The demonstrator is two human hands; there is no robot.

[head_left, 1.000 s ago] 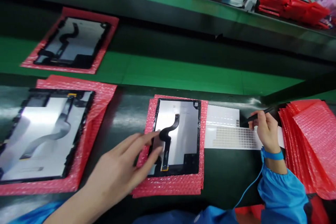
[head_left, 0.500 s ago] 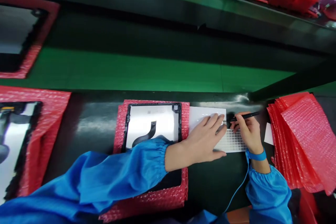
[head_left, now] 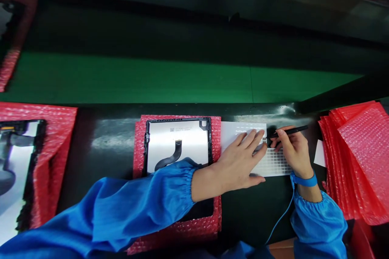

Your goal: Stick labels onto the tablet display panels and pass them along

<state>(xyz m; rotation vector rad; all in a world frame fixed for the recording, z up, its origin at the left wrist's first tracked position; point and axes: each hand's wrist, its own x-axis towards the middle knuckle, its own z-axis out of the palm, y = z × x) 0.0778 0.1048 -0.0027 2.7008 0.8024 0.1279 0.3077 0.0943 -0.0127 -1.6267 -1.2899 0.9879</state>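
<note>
My left hand (head_left: 240,162) lies flat, fingers spread, on a white sheet of small grey stickers (head_left: 273,162), holding it down. My right hand (head_left: 293,149) is closed on black tweezers (head_left: 288,131), their tip at the sheet's grid beside my left fingertips. A blue wrist strap (head_left: 304,180) with a thin blue cord sits on my right wrist. My left forearm, in a blue sleeve, crosses a tablet screen panel (head_left: 178,141) with a black flex cable, which rests on red bubble wrap (head_left: 179,222).
A stack of red bubble-wrap bags (head_left: 358,158) lies at the right. Another panel on red wrap (head_left: 18,166) sits at the left. A green conveyor belt (head_left: 170,81) runs behind the dark bench edge.
My left hand left the panel's flex cable and moved right onto the sticker sheet. The view shifted right and down; the right hand stayed at the sheet with the tweezers.
</note>
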